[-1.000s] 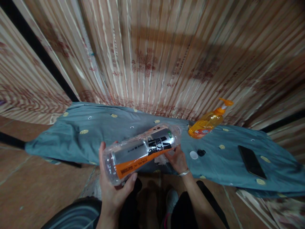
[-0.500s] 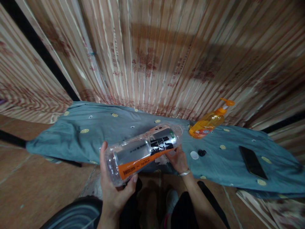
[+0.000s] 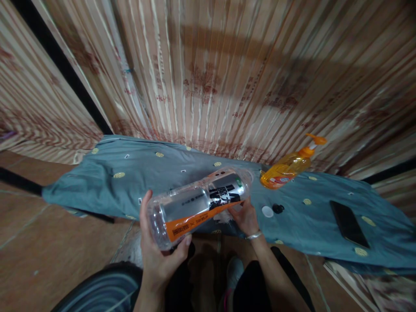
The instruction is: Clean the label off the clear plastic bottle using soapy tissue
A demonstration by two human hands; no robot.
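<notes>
A large clear plastic bottle (image 3: 191,208) with a silver, black and orange label lies tilted across both my hands, above the cloth-covered board. My left hand (image 3: 160,255) wraps round its base end, with thumb below and fingers behind. Near the neck end, my right hand (image 3: 244,219) grips from underneath; its fingers are partly hidden by the bottle. Just right of that hand, a white round disc (image 3: 267,212) and a small black cap-like piece (image 3: 278,209) lie on the cloth. Beyond them stands an orange pump bottle (image 3: 286,169), seen leaning to the right.
A grey-blue patterned cloth (image 3: 107,173) covers the long narrow surface. On its right part lies a black phone (image 3: 349,223). Behind hangs a striped curtain (image 3: 208,78), crossed at left by a dark pole (image 3: 65,69). A dark round tub-like object (image 3: 100,288) is at lower left.
The view has shifted slightly, so everything appears a little further right. Both hands keep the same hold on the bottle.
</notes>
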